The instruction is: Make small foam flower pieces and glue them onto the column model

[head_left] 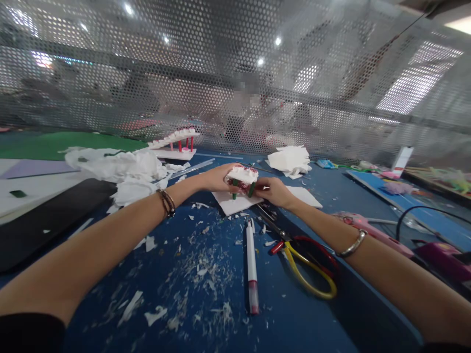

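A small craft model (pixel 242 174) with a white, red-flecked top and green posts stands on a white board (pixel 230 205). My left hand (pixel 220 177) is closed around its left side, fingers partly hidden behind it. On the other side, my right hand (pixel 274 192) has its fingers pinched at the right green post. Below the right hand lie scissors (pixel 294 260) with yellow and red handles, blades towards the model. A white marker (pixel 251 264) with a red end lies in front of the board.
White scraps litter the blue table (pixel 176 304). Crumpled white paper (pixel 121 169) and a stair-like white model (pixel 180 143) on red posts stand back left. A paper pile (pixel 290 161) sits behind my right hand. A pink glue gun (pixel 371 230) lies under my right forearm. A perforated screen (pixel 206 88) borders the back.
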`<state>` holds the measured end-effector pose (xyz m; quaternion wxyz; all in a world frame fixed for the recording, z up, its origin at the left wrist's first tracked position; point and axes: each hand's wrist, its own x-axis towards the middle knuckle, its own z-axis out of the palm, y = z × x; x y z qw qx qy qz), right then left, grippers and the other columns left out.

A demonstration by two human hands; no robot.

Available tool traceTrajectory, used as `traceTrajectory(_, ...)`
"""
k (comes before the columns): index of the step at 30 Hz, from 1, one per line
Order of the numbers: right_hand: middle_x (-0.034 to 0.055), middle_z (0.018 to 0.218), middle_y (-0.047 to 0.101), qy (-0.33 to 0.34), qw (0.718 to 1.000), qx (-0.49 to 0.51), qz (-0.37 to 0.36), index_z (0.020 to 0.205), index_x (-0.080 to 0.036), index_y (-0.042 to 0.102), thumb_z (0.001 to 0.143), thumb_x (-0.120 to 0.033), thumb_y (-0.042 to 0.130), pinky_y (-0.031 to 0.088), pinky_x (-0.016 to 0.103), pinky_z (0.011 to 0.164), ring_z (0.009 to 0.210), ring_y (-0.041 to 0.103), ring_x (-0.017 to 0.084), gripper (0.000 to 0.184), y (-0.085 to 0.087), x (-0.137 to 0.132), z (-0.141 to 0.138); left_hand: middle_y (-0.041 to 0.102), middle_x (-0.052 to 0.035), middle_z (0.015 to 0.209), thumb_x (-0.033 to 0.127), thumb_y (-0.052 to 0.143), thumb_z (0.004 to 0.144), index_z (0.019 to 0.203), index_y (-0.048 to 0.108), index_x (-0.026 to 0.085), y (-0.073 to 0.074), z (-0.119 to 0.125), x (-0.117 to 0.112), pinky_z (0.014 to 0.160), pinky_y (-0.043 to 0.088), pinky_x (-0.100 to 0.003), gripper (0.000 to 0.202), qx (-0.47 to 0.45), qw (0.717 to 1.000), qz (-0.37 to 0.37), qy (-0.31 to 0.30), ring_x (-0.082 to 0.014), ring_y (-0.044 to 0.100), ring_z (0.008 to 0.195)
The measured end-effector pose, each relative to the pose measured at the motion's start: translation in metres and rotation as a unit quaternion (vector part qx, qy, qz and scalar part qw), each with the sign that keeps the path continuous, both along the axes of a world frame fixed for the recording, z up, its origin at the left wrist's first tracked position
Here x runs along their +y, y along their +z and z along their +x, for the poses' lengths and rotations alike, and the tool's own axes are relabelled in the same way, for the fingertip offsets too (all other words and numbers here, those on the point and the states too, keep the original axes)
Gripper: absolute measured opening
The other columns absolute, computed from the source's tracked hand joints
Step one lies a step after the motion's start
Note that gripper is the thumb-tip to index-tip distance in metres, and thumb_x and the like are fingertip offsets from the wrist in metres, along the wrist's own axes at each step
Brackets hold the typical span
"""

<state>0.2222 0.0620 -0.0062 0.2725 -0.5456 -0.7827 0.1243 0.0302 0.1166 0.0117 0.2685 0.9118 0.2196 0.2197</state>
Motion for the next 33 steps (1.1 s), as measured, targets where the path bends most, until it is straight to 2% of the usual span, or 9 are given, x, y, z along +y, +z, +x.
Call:
traceTrajectory(10, -0.0001, 0.061, 0.059, 0.037, 0.999, 0.021, -0.006, 0.067, -0.012, 0.063, 0.061, -0.014, 0.048, 0.041, 0.02, 0.057, 0.058, 0.052, 0.01, 0.017, -0.0024, 0.0045, 0.0007, 0.047, -0.0126, 0.118, 0.036, 0.059, 0.055, 0.113, 0.037, 0.011, -0.0006, 0.0013, 0.0025, 0.086, 0.036, -0.029, 0.067, -0.006, 1.0, -0.024, -0.019, -0.0223, 0.047, 0.104)
traceTrajectory(24, -0.0013, 0.056, 0.054, 0.025, 0.999, -0.01, 0.03, 0.064, -0.012, 0.062, 0.059, -0.01, 0.048, 0.036, 0.019, 0.051, 0.051, 0.044, 0.008, 0.015, -0.0007, -0.0005, -0.0034, 0.051, -0.0119, 0.113, 0.036, 0.06, 0.054, 0.111, 0.038, 0.012, -0.0069, 0.0032, 0.0089, 0.078, 0.039, -0.028, 0.066, -0.026, 0.999, -0.023, -0.031, -0.0216, 0.05, 0.098)
traceTrajectory(28, -0.0002, 0.058, 0.056, 0.03, 0.999, -0.025, 0.034, 0.065, -0.012, 0.063, 0.06, -0.01, 0.048, 0.037, 0.02, 0.052, 0.052, 0.047, 0.009, 0.016, 0.0001, -0.001, -0.0028, 0.052, -0.0105, 0.111, 0.035, 0.061, 0.056, 0.111, 0.038, 0.014, -0.0079, 0.0029, 0.0095, 0.078, 0.04, -0.027, 0.063, -0.037, 0.998, -0.032, -0.045, -0.0204, 0.051, 0.097)
traceTrajectory(33, 0.0041, 0.07, 0.061, 0.053, 0.996, -0.057, 0.051, 0.068, -0.013, 0.064, 0.065, -0.011, 0.046, 0.039, 0.023, 0.059, 0.061, 0.053, 0.013, 0.019, 0.0018, -0.004, 0.0004, 0.05, -0.0121, 0.114, 0.034, 0.061, 0.056, 0.112, 0.038, 0.012, -0.0073, 0.0027, 0.0075, 0.08, 0.039, -0.029, 0.064, -0.032, 0.999, -0.03, -0.031, -0.0217, 0.049, 0.1)
